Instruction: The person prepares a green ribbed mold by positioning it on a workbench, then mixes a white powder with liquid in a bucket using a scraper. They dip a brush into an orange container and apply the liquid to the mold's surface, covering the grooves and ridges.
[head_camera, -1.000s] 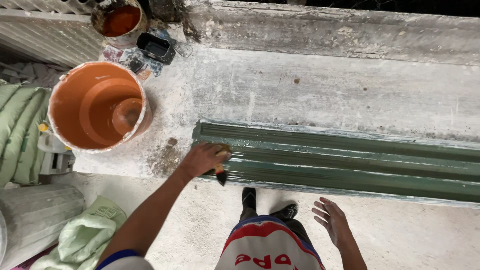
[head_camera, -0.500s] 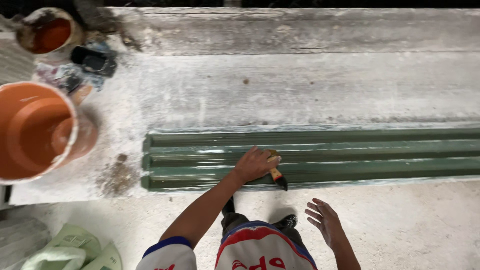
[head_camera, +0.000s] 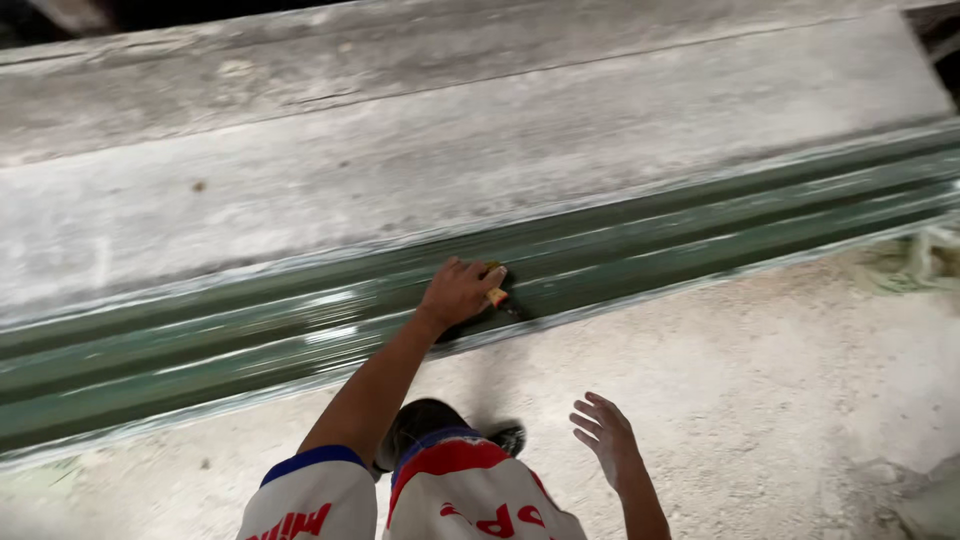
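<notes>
My left hand (head_camera: 460, 292) is closed around a small paintbrush (head_camera: 500, 297), its bristles pressed against the green-painted ridged moulding (head_camera: 700, 225) that runs along the edge of a concrete ledge. The wet green paint shines in streaks. My right hand (head_camera: 603, 432) hangs free below, fingers spread, holding nothing, above the dusty floor. My shoes (head_camera: 505, 437) and red-white-blue clothing (head_camera: 460, 495) show at the bottom.
A rough grey concrete ledge (head_camera: 400, 150) lies beyond the moulding, with a raised concrete strip (head_camera: 300, 60) behind it. The dusty concrete floor (head_camera: 780, 400) spreads below. Some pale debris (head_camera: 920, 260) sits at the right edge.
The view has shifted right along the moulding; the orange buckets at the left have left the frame. My left hand with the brush has travelled right along the green ridges.
</notes>
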